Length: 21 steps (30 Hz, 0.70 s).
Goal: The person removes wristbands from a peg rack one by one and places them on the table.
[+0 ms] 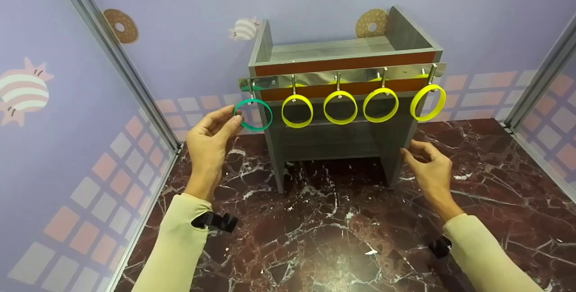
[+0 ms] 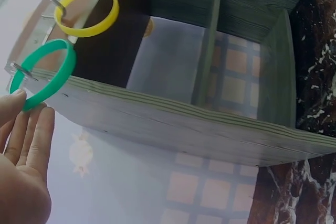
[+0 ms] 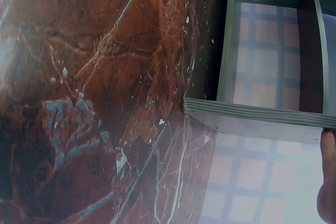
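Observation:
A green ring (image 1: 271,119) hangs from the leftmost hook of a metal hook rail (image 1: 315,78) on a grey wooden shelf unit (image 1: 330,141). My left hand (image 1: 208,141) pinches the ring's left edge between thumb and fingers. In the left wrist view, the green ring (image 2: 67,66) encircles its hook, with the thumb and fingertips at its lower rim. Several yellow rings (image 1: 298,125) hang on the other hooks. Lower on the right, my right hand (image 1: 432,168) touches the outer side of the unit's right panel, its fingers partly bent. The right wrist view shows fingertips (image 3: 326,142) against that panel.
The unit stands on a dark red marbled surface (image 1: 324,238) near a patterned back wall (image 1: 180,58). Metal-framed side walls rise at left and right. Its top has raised side panels (image 1: 411,33), and a lower shelf crosses the inside.

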Each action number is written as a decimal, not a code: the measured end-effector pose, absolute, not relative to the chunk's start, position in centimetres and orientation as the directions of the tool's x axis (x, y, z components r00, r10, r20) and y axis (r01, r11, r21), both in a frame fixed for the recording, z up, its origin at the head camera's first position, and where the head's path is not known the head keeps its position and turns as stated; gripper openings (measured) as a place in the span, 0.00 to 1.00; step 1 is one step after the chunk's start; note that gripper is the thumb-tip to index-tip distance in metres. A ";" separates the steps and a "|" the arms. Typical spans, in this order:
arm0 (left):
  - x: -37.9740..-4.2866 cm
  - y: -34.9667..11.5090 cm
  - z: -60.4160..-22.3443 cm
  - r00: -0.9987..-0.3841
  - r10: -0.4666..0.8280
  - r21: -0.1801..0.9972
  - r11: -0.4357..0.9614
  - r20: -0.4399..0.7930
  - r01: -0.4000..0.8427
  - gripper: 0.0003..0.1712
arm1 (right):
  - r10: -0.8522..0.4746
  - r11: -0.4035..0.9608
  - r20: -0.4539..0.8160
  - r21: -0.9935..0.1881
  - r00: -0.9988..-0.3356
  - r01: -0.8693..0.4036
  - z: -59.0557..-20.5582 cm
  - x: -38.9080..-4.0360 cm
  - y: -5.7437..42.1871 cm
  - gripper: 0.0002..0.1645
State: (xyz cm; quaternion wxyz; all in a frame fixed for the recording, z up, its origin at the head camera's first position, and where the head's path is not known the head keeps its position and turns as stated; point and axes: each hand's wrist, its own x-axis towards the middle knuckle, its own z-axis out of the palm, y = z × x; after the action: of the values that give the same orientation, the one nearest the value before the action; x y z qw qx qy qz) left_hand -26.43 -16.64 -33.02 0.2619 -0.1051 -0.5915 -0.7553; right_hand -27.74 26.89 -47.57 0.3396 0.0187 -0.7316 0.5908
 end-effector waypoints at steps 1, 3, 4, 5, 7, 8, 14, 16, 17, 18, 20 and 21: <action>-26.4 -16.6 -32.9 -0.838 -0.275 0.836 -0.163 0.471 0.523 0.12 | 0.373 0.306 0.521 -0.850 -0.768 -0.428 -47.6 -27.7 26.9 0.14; -26.2 -16.4 -32.5 -0.834 -0.276 0.830 -0.170 0.478 0.532 0.12 | 0.373 0.315 0.526 -0.847 -0.765 -0.429 -47.6 -27.8 26.9 0.13; -26.1 -16.3 -32.4 -0.831 -0.276 0.825 -0.175 0.482 0.537 0.12 | 0.373 0.321 0.528 -0.845 -0.763 -0.428 -47.6 -27.8 26.9 0.13; -26.0 -16.2 -32.2 -0.829 -0.276 0.822 -0.176 0.487 0.542 0.12 | 0.373 0.324 0.531 -0.843 -0.761 -0.429 -47.6 -27.8 26.9 0.13; -25.8 -16.1 -32.0 -0.825 -0.276 0.816 -0.181 0.493 0.549 0.12 | 0.373 0.333 0.537 -0.839 -0.757 -0.431 -47.7 -27.9 26.9 0.13; -25.7 -16.0 -31.9 -0.822 -0.277 0.814 -0.181 0.497 0.553 0.12 | 0.373 0.336 0.539 -0.837 -0.755 -0.432 -47.7 -27.9 26.9 0.13; -25.0 -15.8 -31.4 -0.806 -0.278 0.791 -0.194 0.522 0.580 0.13 | 0.385 0.360 0.547 -0.831 -0.743 -0.425 -47.9 -28.1 26.8 0.13; -24.7 -15.8 -31.2 -0.800 -0.281 0.783 -0.201 0.530 0.589 0.13 | 0.390 0.370 0.548 -0.829 -0.740 -0.419 -47.8 -28.0 26.6 0.13; -24.6 -15.8 -31.2 -0.797 -0.283 0.779 -0.203 0.533 0.593 0.13 | 0.389 0.373 0.550 -0.828 -0.739 -0.419 -47.8 -28.0 26.6 0.13; -24.4 -15.7 -31.2 -0.795 -0.285 0.777 -0.205 0.535 0.596 0.13 | 0.390 0.377 0.551 -0.826 -0.737 -0.418 -47.8 -28.0 26.6 0.13; -24.0 -15.7 -31.4 -0.793 -0.287 0.775 -0.204 0.537 0.598 0.13 | 0.391 0.383 0.555 -0.824 -0.734 -0.418 -47.8 -28.0 26.5 0.12; -23.8 -15.7 -31.5 -0.794 -0.289 0.776 -0.204 0.535 0.597 0.13 | 0.389 0.380 0.558 -0.822 -0.733 -0.423 -47.8 -27.9 26.5 0.12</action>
State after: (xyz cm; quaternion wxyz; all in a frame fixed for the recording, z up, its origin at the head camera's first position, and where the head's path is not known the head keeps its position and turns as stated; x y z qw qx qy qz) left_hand -23.78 -15.71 -31.49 0.2902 -0.1373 -0.5602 -0.7636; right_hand -27.95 26.53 -47.75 0.3651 0.0114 -0.7462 0.5566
